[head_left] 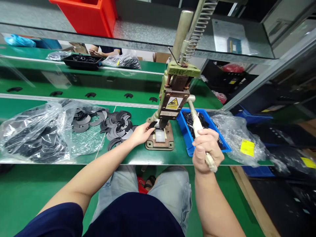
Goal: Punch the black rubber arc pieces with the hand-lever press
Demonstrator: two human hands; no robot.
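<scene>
Now black part point(152, 124) at left hand point(141, 133) fingertips.

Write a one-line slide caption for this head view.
Left hand seats a black part under the hand press; right hand grips its lever.

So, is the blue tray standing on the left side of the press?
No, the blue tray stands right of the press, behind the right hand gripping the lever handle.
</scene>
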